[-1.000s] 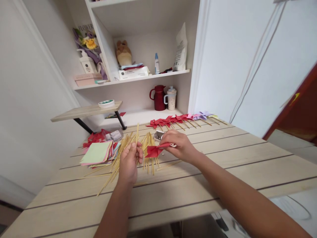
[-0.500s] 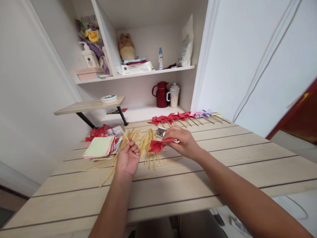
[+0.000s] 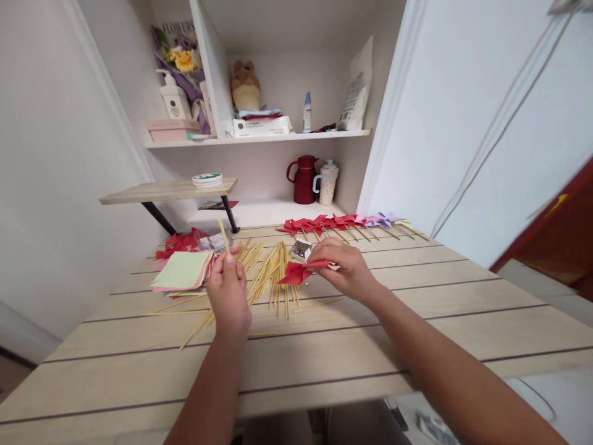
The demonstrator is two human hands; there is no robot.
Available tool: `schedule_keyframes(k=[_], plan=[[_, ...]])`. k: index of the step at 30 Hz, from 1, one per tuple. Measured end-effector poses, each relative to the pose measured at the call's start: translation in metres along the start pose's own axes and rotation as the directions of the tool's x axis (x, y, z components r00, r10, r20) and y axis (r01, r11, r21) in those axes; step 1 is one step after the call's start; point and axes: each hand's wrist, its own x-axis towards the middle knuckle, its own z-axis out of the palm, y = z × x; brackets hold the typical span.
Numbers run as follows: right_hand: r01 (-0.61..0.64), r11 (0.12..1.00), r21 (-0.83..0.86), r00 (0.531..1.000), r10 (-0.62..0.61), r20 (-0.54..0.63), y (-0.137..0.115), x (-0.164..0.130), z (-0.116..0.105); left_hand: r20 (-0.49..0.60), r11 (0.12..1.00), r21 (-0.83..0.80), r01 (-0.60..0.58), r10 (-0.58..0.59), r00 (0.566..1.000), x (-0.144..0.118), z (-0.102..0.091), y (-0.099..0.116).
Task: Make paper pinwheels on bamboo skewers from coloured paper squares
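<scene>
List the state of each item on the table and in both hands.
left hand: shut on wooden stick, tilted upright
right hand: shut on red pinwheel, above the table
loose sticks: scattered flat on table
paper stack: lying flat
finished pinwheels: lying in a row
small box: open

Thin bamboo stick (image 3: 224,237) upright; red folded paper pinwheel (image 3: 296,272) above table.

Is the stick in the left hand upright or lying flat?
Upright: the left hand pinches the wooden stick, whose tip rises above the fingers.
</scene>
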Motion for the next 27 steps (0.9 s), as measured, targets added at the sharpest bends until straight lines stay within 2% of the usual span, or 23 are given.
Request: schedule_keyframes(k=[3,5,8,10,12,15,18,20,27], plan=[[-0.017,0.999,-0.037,0.999,0.016,-0.037,0.0,0.0,-0.001,-0.078,0.978,0.151,-0.147,0.16,0.984,-0.001,-0.002,0.002],[-0.009,0.999,-0.052,0.999,0.006,-0.047,-0.001,0.001,-0.002,-0.045,0.937,0.288,-0.196,0.217,0.975,-0.002,-0.002,0.004],[0.032,0.997,-0.067,0.999,-0.035,-0.042,-0.004,0.003,-0.004,0.119,0.852,0.407,-0.329,0.308,0.944,-0.008,-0.001,0.003],[0.058,0.996,-0.072,0.997,-0.062,-0.043,-0.006,0.005,-0.006,0.284,0.817,0.391,-0.423,0.33,0.9,-0.014,0.002,0.0],[0.08,0.994,-0.074,0.996,-0.084,-0.043,-0.009,0.007,-0.007,0.445,0.788,0.382,-0.483,0.302,0.843,-0.019,0.004,-0.004],[0.096,0.993,-0.072,0.994,-0.099,-0.044,-0.013,0.009,-0.01,0.561,0.713,0.409,-0.57,0.297,0.773,-0.023,0.004,-0.009],[0.1,0.993,-0.066,0.993,-0.104,-0.054,-0.015,0.01,-0.012,0.574,0.643,0.422,-0.639,0.356,0.737,-0.024,0.004,-0.008],[0.104,0.992,-0.066,0.992,-0.108,-0.058,-0.015,0.009,-0.012,0.573,0.626,0.424,-0.655,0.375,0.729,-0.024,0.004,-0.005],[0.083,0.994,-0.073,0.994,-0.088,-0.072,-0.014,0.009,-0.012,0.539,0.654,0.422,-0.628,0.376,0.754,-0.027,0.005,-0.001]])
